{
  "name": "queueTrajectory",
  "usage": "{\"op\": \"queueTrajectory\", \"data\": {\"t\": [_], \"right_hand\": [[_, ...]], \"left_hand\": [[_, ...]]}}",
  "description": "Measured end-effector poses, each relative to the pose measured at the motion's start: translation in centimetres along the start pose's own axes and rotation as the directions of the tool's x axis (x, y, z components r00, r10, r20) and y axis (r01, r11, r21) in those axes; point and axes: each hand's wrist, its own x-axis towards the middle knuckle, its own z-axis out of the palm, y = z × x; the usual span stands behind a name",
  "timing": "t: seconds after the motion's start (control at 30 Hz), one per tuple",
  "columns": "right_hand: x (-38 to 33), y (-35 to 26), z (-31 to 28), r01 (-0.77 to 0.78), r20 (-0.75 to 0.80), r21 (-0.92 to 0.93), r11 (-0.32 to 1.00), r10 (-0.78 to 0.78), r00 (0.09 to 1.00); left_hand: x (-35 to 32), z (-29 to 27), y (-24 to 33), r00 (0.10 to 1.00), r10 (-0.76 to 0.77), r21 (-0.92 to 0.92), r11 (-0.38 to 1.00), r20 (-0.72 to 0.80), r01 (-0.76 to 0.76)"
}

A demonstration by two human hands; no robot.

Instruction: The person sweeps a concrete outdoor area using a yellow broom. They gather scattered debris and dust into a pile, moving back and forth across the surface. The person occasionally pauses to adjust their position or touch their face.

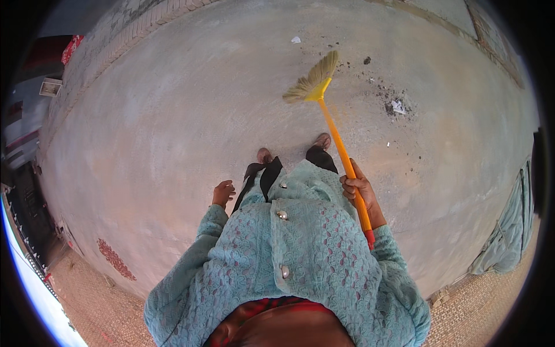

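Broom (338, 141) is in the right hand (365, 189): fingers wrapped round the orange handle a bit above its red end (370, 238), thumb laid up along the handle. Handle slants away from the body and leftward, up to a yellow collar (318, 91) and a straw fan (322, 69). Fan is spread wide, over the floor (173, 115); can't tell if the tips touch it.

Left hand (223, 193) hangs well left of the broom, just off the cardigan (243, 254). Fingers loosely bent, gap narrow, nothing seen in them. It's apart from the broom.

Dirt (383, 95) lies right of the broom's fan: dark crumbs, loosely scattered, thickest round a crumpled white scrap (398, 107). A dark lump (367, 60) sits nearer the fan, same side. Tiny white bit (388, 144) is right of the broom handle, closer to the body than the dirt. Second white scrap (296, 40) is just beyond the fan, slightly left. A few small crumbs also run between that scrap and the lump.

Both shoes are left of the broom handle: right shoe (322, 141) near it, left shoe (264, 155) further off. Black trousers (321, 158) above them.

Far right of the broom: bunched grey-green tarp (506, 234). Far left, on the body side: reddish patch (115, 259) on the floor.
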Motion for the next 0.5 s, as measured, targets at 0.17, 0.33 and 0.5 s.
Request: {"op": "queueTrajectory", "data": {"t": [0.17,0.33,0.5], "right_hand": [[9.1,2.4,0.4,-0.199,0.209,0.063,0.978,0.182,0.961],[15.5,0.7,-1.1,-0.245,0.111,0.148,0.958,0.231,0.967],[14.4,-5.1,-6.9,-0.039,0.037,0.098,0.994,0.036,0.999]], "left_hand": [[-0.4,-0.4,0.6,1.000,0.000,0.025,1.000,0.007,-0.001],[-1.9,-0.8,2.2,0.996,0.066,-0.010,0.998,-0.056,-0.066],[-2.2,-0.8,1.4,0.998,0.031,-0.029,0.999,-0.052,-0.032]]}}
